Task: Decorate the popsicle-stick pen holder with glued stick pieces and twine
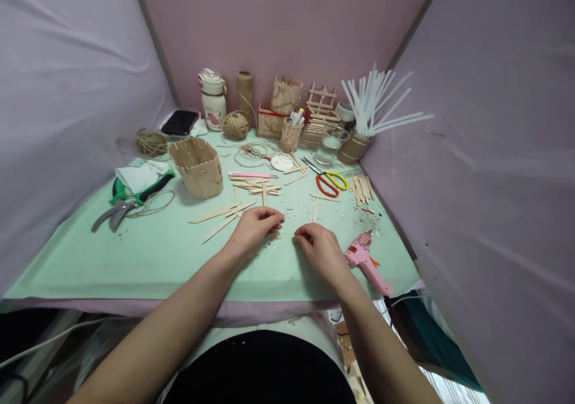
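Observation:
Both my hands rest on the mint-green table (148,254) near its front edge. My left hand (254,229) has its fingers curled and pinched on a small piece of wooden craft stick (277,223). A short way to its right, my right hand (320,250) lies with its fingers bent and pressed to the table; what they hold, if anything, is hidden. Loose craft sticks (221,213) lie just beyond my left hand. A pink glue gun (366,263) lies beside my right hand.
A craft-stick basket (197,167) stands left of centre. Green-handled pliers (130,197), twine (235,124), red and yellow scissors (327,179), a pink knife (251,175), a glass (331,143) and a jar of white glue sticks (359,134) stand about. Fabric walls close in three sides.

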The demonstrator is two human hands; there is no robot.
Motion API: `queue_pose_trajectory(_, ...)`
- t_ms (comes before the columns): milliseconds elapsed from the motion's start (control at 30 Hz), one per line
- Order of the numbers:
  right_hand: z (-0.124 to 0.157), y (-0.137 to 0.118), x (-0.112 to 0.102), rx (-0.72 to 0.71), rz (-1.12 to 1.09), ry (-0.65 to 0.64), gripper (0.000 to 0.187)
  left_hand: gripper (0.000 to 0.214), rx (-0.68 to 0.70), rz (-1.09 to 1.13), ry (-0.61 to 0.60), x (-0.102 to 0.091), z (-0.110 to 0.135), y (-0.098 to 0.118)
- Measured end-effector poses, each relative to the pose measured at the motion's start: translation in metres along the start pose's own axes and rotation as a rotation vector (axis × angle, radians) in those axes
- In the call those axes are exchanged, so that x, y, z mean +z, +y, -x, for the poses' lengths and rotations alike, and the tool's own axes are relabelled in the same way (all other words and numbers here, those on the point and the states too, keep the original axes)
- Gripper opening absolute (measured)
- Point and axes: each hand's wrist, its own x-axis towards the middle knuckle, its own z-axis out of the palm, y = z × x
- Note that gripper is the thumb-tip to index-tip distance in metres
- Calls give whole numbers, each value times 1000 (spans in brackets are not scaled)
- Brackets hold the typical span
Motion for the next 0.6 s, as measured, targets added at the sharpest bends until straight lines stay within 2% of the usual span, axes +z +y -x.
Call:
queue_pose_trajectory(133, 4, 6, -10, -82, 8, 163, 20, 25, -7, -11, 3, -1, -1, -1)
queue_pose_trajectory(200, 13, 12, -27, -103, 49, 258, 20, 26, -13, -7, 2, -2, -2, -1)
queue_pose_trajectory(267, 28, 23, -47, -76, 169, 299, 18, 27, -6, 9, -9, -3, -3, -2)
queue_pose_trajectory(333, 46, 38, -66, 11, 343, 257, 19, 29, 6, 20, -29, -3, -4, -3)
queue_pose_trajectory(433, 69, 65, -80, 160, 550, 168, 36, 30, 17, 16, -55, -4, -5, -4)
queue_pose_trajectory(500, 76, 81, -79, 213, 590, 111, 43, 31, 20, 8, -66, -4, -5, -4)
queue_pose_trajectory(600, 75, 96, -72, 252, 511, 48, 36, 31, 18, 4, -69, -4, -4, -3)
